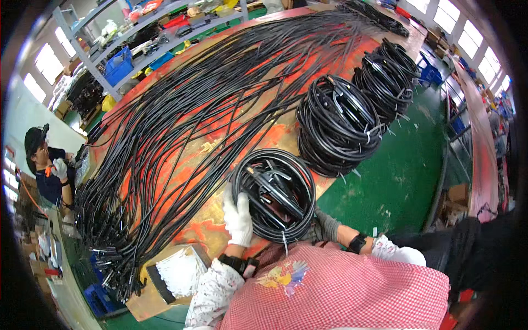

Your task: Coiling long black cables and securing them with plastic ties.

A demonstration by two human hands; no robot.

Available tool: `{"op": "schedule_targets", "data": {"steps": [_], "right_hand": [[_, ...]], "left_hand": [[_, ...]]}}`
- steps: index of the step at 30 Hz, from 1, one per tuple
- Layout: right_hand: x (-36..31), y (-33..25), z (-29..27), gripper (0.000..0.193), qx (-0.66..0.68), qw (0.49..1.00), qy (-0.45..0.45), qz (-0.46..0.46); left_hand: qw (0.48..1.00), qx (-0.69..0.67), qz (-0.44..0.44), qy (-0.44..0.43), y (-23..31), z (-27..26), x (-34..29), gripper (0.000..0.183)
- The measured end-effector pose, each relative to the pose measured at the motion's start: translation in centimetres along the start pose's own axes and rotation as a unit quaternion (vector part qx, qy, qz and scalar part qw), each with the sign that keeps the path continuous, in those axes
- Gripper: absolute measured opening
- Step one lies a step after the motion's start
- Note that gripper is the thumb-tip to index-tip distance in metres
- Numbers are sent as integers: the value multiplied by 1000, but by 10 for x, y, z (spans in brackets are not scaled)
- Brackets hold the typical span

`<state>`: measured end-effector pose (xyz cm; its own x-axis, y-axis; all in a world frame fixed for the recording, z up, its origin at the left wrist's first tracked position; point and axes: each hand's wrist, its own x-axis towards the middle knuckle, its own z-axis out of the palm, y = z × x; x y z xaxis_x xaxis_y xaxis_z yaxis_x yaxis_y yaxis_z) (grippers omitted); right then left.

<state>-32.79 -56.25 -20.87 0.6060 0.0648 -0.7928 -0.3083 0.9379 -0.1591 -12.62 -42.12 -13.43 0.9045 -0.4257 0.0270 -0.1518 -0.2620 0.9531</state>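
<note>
A coil of black cable lies in front of me at the table's near edge, with thicker black ends and plugs bundled inside its ring. A white tie sticks out from its near side. My left hand, in a white glove, is closed on the left side of the coil, thumb and fingers against the rim. On the coil's near right side, my right hand, in a grey glove, rests against the cable; its fingers are hidden behind the coil. Finished-looking coils stand stacked just beyond, tied with white ties.
Many long black cables spread across the red and tan table. White ties lie in an open box at the near left. A co-worker stands at the far left. Metal shelves rise behind; green floor runs along the right.
</note>
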Motion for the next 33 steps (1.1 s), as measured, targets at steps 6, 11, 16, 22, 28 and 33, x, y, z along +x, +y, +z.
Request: {"op": "schedule_targets", "data": {"steps": [6, 11, 16, 22, 28, 33], "right_hand": [[-2, -13, -27, 68, -40, 999, -31, 8], [14, -5, -61, 61, -96, 995, -27, -5], [43, 12, -89, 48, -641, 762, -66, -64], [37, 81, 8, 45, -803, 586, -19, -109], [33, 191, 159, 45, -791, 543, -135, -246], [24, 262, 236, 37, -776, 517, -202, -300]], "left_hand": [[999, 23, -3, -38, 11, 22, 22, 49], [926, 365, 87, -35, 9, 15, 6, 50], [982, 176, -25, 70, 16, -27, -49, 55], [932, 277, -82, 218, -20, -178, -148, 49], [864, 261, -189, 387, -82, -328, -304, 35], [860, 114, -265, 420, -122, -405, -403, 30]]}}
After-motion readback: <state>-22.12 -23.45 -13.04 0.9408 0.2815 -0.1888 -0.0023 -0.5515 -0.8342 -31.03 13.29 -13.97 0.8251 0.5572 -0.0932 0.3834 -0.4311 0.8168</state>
